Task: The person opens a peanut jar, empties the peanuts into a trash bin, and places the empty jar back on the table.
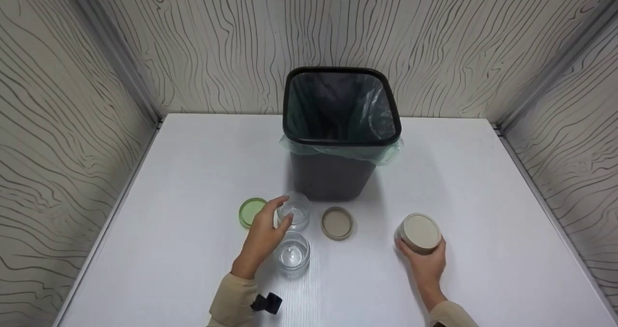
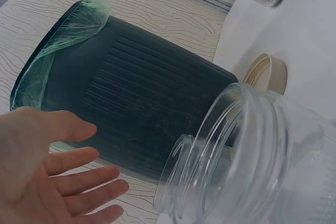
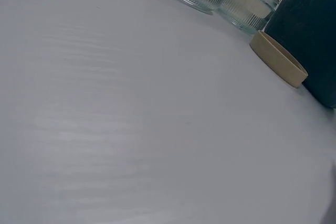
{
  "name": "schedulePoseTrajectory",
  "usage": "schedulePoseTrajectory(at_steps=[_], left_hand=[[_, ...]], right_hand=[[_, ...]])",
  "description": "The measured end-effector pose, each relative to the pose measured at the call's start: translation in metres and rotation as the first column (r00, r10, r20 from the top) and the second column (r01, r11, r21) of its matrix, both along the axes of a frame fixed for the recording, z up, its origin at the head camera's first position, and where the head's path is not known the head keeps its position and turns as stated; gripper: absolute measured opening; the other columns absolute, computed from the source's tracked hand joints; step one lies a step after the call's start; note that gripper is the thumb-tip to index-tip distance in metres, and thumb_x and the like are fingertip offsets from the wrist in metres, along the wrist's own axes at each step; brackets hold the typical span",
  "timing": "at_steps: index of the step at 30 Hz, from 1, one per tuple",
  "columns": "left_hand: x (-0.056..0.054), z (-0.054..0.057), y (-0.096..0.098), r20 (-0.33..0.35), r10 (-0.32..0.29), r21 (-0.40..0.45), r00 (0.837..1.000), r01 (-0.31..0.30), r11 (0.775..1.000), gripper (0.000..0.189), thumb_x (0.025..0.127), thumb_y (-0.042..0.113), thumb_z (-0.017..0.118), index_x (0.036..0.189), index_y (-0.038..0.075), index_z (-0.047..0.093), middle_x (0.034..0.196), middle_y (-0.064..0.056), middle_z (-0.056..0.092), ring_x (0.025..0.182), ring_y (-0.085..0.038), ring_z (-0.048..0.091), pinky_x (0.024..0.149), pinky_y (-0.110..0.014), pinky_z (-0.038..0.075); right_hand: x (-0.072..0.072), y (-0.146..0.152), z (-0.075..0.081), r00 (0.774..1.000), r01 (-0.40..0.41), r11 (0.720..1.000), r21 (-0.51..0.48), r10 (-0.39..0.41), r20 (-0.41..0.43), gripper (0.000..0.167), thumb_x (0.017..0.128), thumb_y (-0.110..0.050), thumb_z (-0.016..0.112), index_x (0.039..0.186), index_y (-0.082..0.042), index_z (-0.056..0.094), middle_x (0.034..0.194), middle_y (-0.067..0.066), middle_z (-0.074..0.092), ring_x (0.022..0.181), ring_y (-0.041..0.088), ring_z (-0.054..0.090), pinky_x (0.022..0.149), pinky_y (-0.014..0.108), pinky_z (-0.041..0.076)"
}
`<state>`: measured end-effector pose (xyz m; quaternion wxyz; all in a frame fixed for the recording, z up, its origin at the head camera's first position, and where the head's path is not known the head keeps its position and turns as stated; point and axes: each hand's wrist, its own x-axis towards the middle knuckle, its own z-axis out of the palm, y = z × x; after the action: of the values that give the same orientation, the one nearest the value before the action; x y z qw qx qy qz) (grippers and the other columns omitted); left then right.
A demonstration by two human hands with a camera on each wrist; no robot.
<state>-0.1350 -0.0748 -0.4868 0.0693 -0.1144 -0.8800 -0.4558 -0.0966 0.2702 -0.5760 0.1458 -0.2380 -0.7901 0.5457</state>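
Observation:
My left hand (image 1: 263,233) is held over two clear glass jars, its fingers apart and holding nothing. The far jar (image 1: 300,211) stands beside the thumb and fingertips; the near jar (image 1: 292,257) is open, just below the wrist side of the hand. In the left wrist view the fingers (image 2: 89,184) are spread, away from the large jar mouth (image 2: 236,156). On the right, my right hand (image 1: 427,264) grips a glass jar topped with a beige lid (image 1: 422,231); the lid hides most of the glass. The right wrist view does not show that hand.
A dark bin (image 1: 333,175) with a green liner bag (image 1: 386,154) stands at the back middle of the white table (image 1: 193,172). A loose beige lid (image 1: 337,223) lies before it. The green lid (image 1: 251,211) lies left of the jars, partly behind the left hand. Patterned panels (image 1: 241,42) enclose the table.

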Motion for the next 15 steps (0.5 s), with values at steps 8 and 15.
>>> schedulePoseTrajectory(at_steps=[8, 15], left_hand=[[0.0008, -0.0006, -0.0017, -0.011, -0.012, -0.04, 1.0, 0.012, 0.999, 0.04, 0.093, 0.013, 0.059, 0.13, -0.003, 0.052, 0.129, -0.021, 0.06, 0.12, -0.037, 0.058, 0.103, -0.048, 0.047], [0.0016, 0.0, -0.002, -0.025, -0.015, -0.065, 1.0, 0.014, 0.998, 0.04, 0.093, 0.012, 0.059, 0.129, -0.003, 0.052, 0.129, -0.02, 0.061, 0.119, -0.036, 0.059, 0.102, -0.047, 0.048]], right_hand=[[0.0001, -0.0002, 0.0007, 1.0, 0.005, 1.0, 0.0, -0.005, -0.003, 0.102, 0.072, -0.009, 0.082, 0.15, -0.001, 0.017, 0.154, 0.025, 0.028, 0.145, 0.045, 0.024, 0.122, 0.058, 0.016], [-0.0001, 0.0005, 0.0019, 1.0, -0.006, 1.0, 0.004, 0.006, 0.012, 0.102, 0.072, -0.012, 0.082, 0.149, 0.0, 0.016, 0.154, 0.025, 0.028, 0.144, 0.045, 0.025, 0.121, 0.058, 0.018]])
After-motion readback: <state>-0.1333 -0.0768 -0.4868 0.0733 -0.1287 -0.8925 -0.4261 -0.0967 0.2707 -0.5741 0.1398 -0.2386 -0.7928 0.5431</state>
